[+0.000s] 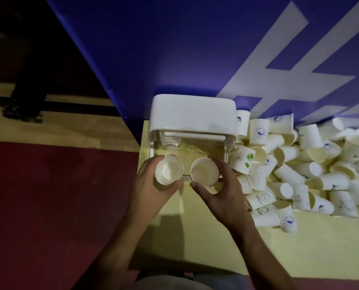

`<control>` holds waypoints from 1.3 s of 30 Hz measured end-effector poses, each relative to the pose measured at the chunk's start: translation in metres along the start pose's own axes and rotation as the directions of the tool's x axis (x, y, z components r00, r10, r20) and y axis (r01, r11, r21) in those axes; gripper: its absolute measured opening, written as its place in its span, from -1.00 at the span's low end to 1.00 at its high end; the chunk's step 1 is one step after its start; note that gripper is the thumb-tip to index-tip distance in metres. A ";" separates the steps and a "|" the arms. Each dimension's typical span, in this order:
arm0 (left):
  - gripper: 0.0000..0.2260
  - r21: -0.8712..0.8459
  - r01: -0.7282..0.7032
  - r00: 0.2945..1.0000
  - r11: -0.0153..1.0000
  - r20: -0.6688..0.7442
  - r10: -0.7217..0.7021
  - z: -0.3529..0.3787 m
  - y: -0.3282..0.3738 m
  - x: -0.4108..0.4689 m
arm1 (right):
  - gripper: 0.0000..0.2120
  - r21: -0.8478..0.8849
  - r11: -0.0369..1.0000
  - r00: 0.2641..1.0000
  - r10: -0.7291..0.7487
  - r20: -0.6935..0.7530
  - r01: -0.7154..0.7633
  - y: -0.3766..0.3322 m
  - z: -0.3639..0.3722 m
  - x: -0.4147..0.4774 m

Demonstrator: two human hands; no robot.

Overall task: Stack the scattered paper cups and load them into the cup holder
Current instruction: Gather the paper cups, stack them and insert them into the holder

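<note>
While the left hand (151,185) grips one cup (169,171) and the right hand (222,193) another, the heap (310,168) beside the cup holder (192,114) lies unstacked.

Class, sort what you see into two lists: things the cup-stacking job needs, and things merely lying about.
Job: left grip holding left cup; right grip holding right cup; cup holder; scattered cups.
Merely there: blue banner; yellow table; red floor.

dim light | blue banner wall (174,49) | red floor (48,195) | yellow table (300,248)
</note>
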State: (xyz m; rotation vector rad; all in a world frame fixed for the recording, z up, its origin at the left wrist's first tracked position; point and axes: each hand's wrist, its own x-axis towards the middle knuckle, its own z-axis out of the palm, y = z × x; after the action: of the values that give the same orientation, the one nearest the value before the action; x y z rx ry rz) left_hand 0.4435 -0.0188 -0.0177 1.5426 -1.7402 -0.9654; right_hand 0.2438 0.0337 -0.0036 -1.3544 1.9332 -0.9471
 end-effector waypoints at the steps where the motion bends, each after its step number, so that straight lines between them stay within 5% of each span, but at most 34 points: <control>1: -0.40 -0.001 0.004 1.000 1.000 -0.004 -0.004 0.001 -0.003 0.004 | -0.29 -0.006 1.000 1.000 0.009 -0.003 -0.009 0.000 0.001 0.001; 20: -0.39 0.391 0.140 0.938 0.910 0.242 -0.248 0.047 -0.069 0.061 | -0.24 -0.017 1.000 0.999 0.017 0.038 -0.016 -0.009 0.031 0.035; 29: -0.43 0.093 0.220 0.939 0.971 0.250 -0.237 0.027 -0.083 0.053 | -0.22 -0.028 0.997 0.982 -0.068 0.178 0.074 -0.004 0.075 0.052; 35: -0.66 0.033 0.308 0.943 0.951 0.126 -0.309 0.022 -0.074 0.061 | -0.20 -0.093 0.991 0.975 -0.071 0.209 0.092 0.012 0.096 0.059; 39: -0.70 0.072 0.281 0.939 0.957 0.184 -0.290 0.024 -0.071 0.066 | -0.17 -0.194 0.978 0.969 -0.025 0.244 0.074 0.021 0.103 0.067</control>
State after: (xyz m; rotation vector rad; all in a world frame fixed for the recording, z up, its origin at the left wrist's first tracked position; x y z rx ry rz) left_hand 0.4534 -0.0853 -0.0921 1.8187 -1.7042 -1.2640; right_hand 0.2933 -0.0478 -0.0848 -1.5611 1.8533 -0.5878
